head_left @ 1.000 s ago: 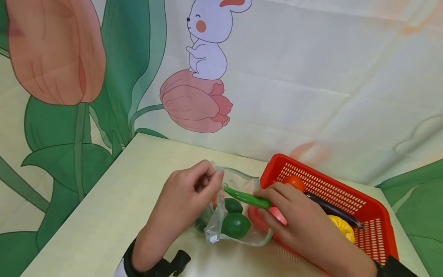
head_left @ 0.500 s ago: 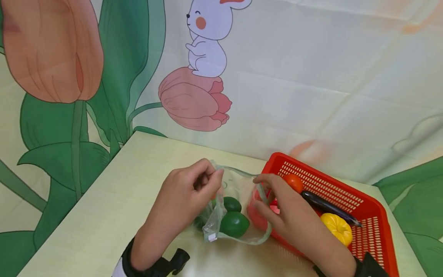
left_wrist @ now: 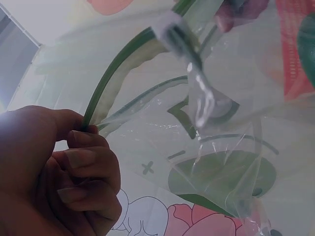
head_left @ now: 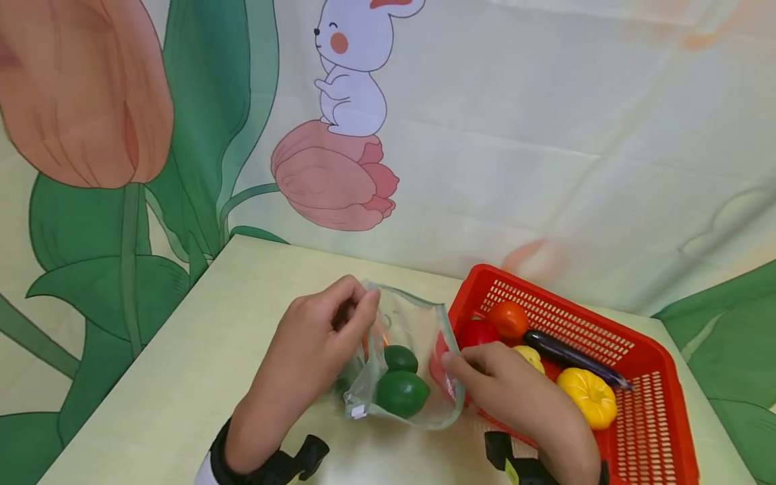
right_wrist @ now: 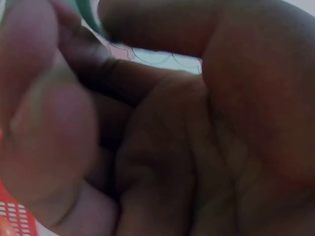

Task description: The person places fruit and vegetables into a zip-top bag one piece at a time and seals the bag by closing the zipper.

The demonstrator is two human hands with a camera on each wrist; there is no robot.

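A clear zip bag (head_left: 418, 306) with green-edged lips stands over the table, its mouth spread. My left hand (head_left: 321, 337) pinches the bag's left corner between thumb and forefinger; the left wrist view shows this left hand (left_wrist: 74, 162) on the green strip. At the opposite edge, my right hand (head_left: 515, 387) pinches the lip, and the right wrist view shows this right hand (right_wrist: 162, 128) with the green edge at its fingertips. Two dark green rounded fruits or vegetables, the nearer one (head_left: 403, 394) larger, show in the bag, with something orange partly hidden by my left hand.
Right of the bag stands a red plastic basket (head_left: 661, 364). It holds a tomato (head_left: 508, 319), an eggplant (head_left: 576, 358), a yellow pumpkin (head_left: 587, 397), a red item (head_left: 479, 332) and a yellow item (head_left: 530, 357). A printed cloth (head_left: 485, 168) hangs behind the pale table (head_left: 182, 377).
The green chili pepper left my right hand at the bag's mouth and is out of sight. My right hand then lowered to pinch the bag's right edge. My left hand kept its grip.
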